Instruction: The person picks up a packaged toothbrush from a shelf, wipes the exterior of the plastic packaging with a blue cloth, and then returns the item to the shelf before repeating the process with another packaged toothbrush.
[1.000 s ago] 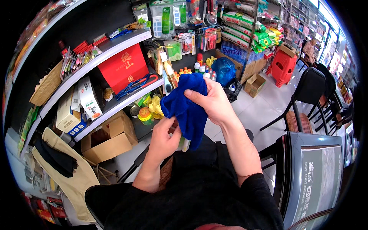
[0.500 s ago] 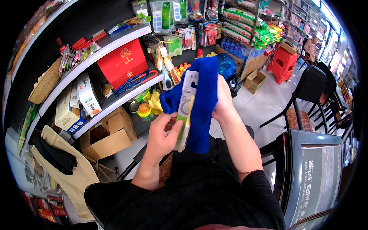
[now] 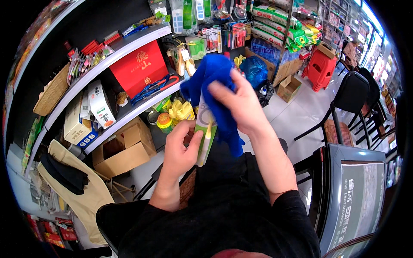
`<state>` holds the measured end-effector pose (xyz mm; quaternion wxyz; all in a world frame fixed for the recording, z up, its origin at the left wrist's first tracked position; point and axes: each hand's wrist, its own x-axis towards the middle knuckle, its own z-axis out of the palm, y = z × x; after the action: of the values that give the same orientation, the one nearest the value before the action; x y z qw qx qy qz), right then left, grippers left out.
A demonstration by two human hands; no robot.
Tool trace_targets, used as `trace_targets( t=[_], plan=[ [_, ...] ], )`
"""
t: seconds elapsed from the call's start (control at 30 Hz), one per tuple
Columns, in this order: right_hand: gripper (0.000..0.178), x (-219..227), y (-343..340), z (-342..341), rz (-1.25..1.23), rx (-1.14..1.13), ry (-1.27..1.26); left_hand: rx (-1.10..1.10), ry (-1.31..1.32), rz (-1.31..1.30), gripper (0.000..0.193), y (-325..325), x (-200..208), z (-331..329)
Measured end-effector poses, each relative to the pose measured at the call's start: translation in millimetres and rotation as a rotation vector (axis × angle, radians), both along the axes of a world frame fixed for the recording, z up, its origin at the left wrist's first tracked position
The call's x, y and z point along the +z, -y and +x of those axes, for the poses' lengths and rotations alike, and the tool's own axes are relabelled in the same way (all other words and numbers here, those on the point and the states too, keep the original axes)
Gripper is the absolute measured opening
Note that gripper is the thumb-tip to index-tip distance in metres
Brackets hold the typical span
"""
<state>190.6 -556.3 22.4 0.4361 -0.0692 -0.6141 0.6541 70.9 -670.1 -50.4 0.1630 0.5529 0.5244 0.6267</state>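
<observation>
My left hand pinches the lower part of a slim packaged item between thumb and fingers. The pack has a green and white card and a long pale yellow piece along it; its exact kind is not clear. A blue cloth drapes over the pack's upper end and hangs down its right side. My right hand is closed on the cloth from the right, its thumb and fingers blurred by motion. The cloth hides the top of the card.
Shelves on the left bear a red box, blue-handled scissors-like tools and cartons. Below stands an open cardboard box. A beige folding chair is at lower left, a framed screen-like panel at lower right, black chairs beyond.
My right hand has come from behind the cloth to its front and moved slightly left. The cloth has bunched and shifted, covering the top of the card. My left hand keeps its pinch.
</observation>
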Motion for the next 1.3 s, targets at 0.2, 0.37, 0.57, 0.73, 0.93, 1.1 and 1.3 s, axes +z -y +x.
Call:
trace_targets(
  t=[0.2,0.37,0.57,0.73,0.93,1.1,1.3],
  plan=[
    [0.023,-9.0,-8.0,-15.1,0.184,-0.277,0.083,0.022,-0.092,-0.034,0.010,-1.5,-0.3,5.7],
    [0.040,-22.6,-19.9,-18.7,-0.225,-0.145,-0.011,-0.043,-0.038,-0.059,0.011,-2.7,-4.0,3.5],
    [0.040,-28.3,-25.0,-14.2,-0.440,0.028,-0.147,-0.109,0.072,-0.010,0.012,-3.6,-0.2,-0.3],
    [0.028,-14.1,-7.2,-11.6,-0.083,-0.056,0.029,-0.116,0.089,0.010,0.011,-2.5,-3.8,-4.0],
    [0.030,-20.5,-10.0,-23.4,-0.096,-0.287,0.044,-0.059,0.103,-0.015,0.010,-4.0,-4.9,2.7],
    [0.035,-19.9,-12.4,-24.3,-0.273,-0.184,-0.058,-0.051,0.048,-0.027,0.011,-3.9,-5.1,0.4],
    [0.021,-6.8,0.4,-23.3,-0.040,-0.072,-0.015,-0.027,0.037,-0.020,0.012,-2.3,0.4,-0.8]
  ],
)
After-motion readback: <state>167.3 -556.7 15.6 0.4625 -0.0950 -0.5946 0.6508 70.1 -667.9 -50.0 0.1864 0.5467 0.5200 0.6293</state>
